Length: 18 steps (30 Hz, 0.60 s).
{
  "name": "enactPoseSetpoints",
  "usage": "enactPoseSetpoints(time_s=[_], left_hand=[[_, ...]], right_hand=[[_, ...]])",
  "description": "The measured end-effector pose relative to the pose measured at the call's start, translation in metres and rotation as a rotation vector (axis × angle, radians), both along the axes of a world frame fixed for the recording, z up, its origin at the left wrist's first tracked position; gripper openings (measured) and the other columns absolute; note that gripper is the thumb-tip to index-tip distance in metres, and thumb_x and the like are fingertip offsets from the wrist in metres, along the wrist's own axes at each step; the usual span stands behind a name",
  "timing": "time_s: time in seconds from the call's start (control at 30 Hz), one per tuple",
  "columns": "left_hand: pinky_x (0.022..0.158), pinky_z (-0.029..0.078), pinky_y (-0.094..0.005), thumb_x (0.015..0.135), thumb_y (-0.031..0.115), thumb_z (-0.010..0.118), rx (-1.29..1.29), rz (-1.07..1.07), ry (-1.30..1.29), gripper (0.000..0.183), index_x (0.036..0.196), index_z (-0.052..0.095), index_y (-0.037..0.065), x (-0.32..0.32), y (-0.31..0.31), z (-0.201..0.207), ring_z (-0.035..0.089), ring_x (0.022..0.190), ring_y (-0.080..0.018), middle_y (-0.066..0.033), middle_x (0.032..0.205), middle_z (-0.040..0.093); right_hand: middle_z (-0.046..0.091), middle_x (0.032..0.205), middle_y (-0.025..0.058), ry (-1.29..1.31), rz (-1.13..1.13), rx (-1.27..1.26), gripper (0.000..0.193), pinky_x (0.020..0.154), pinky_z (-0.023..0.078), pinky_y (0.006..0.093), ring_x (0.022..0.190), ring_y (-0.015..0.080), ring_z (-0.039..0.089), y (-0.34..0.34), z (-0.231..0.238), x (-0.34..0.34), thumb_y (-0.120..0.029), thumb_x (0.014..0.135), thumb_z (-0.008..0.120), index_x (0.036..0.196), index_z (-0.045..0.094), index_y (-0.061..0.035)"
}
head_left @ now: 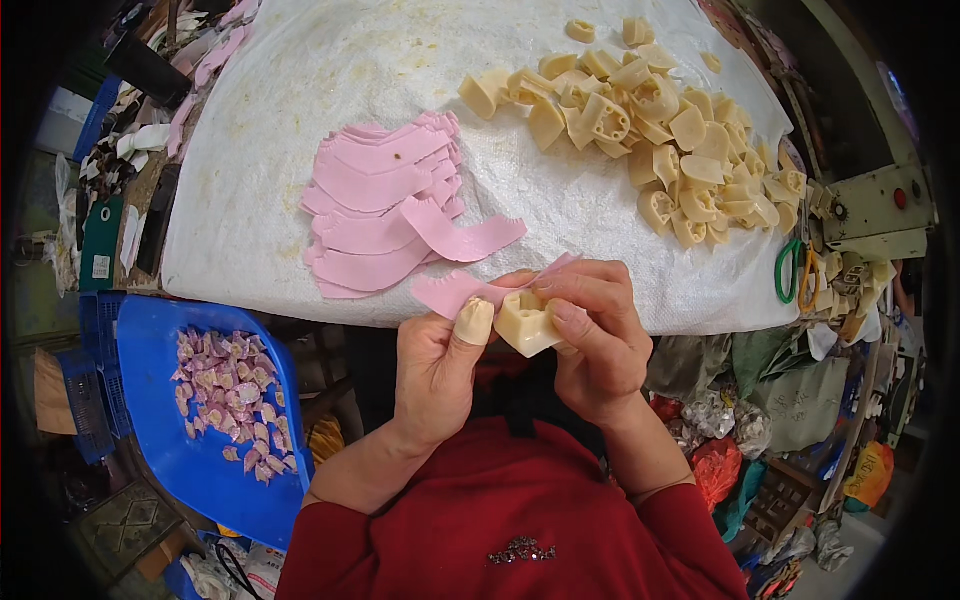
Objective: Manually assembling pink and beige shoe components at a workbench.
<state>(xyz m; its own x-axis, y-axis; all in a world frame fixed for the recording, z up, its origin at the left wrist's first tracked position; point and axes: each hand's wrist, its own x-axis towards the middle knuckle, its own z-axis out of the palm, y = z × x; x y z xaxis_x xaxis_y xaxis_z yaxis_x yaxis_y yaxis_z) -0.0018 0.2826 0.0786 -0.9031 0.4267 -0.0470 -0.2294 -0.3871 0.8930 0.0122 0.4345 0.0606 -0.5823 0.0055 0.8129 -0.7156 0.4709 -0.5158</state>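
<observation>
Close in front of me, both hands hold a cream plastic shoe heel [527, 326] and a curved pink heel cover piece [448, 291]. My left hand [433, 378] pinches the pink piece beside the heel; a cream finger cot covers the thumb. My right hand [603, 345] grips the heel with its thumb on the side, and a pink tip sticks up by the fingers. The heel's hollow top faces up. Some fingertips are hidden behind the heel. Just beyond lies a stack of pink cover pieces [365, 215], with one loose piece [462, 235] across its right side.
A pile of cream heels [690, 150] covers the table's far right. A white woven sheet [250, 170] covers the tabletop. Below left, a blue tub [150, 400] holds many pink-wrapped heels [230, 395]. Green-handled scissors [787, 272] lie at the right edge, near a grey machine box [875, 210].
</observation>
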Motion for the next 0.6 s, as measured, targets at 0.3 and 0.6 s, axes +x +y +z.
enactPoseSetpoints(time_s=[0.3,0.6], left_hand=[[0.085,0.047,-0.0269,0.098,0.017,0.042,-0.154,0.14,0.335,0.034,0.116,0.055,-0.009,-0.001,0.003,-0.005,0.06,0.095,-0.0158,-0.0142,0.105,0.065],[0.073,0.045,-0.0245,0.092,0.008,0.052,-0.471,0.261,0.455,0.02,0.097,0.062,-0.008,-0.004,-0.008,0.001,0.056,0.081,-0.0123,-0.0091,0.089,0.064]], right_hand=[[0.063,0.092,0.001,-0.02,-0.232,0.18,0.038,0.072,0.03,0.0386,0.077,0.0216,0.048,0.003,0.004,-0.004,-0.007,0.06,0.067,0.098,0.061,-0.0132],[0.053,0.08,-0.0006,-0.286,-0.338,0.539,0.027,0.077,0.027,0.0453,0.081,0.0212,0.048,0.0,0.04,0.009,-0.011,0.06,0.066,0.086,0.06,-0.0145]])
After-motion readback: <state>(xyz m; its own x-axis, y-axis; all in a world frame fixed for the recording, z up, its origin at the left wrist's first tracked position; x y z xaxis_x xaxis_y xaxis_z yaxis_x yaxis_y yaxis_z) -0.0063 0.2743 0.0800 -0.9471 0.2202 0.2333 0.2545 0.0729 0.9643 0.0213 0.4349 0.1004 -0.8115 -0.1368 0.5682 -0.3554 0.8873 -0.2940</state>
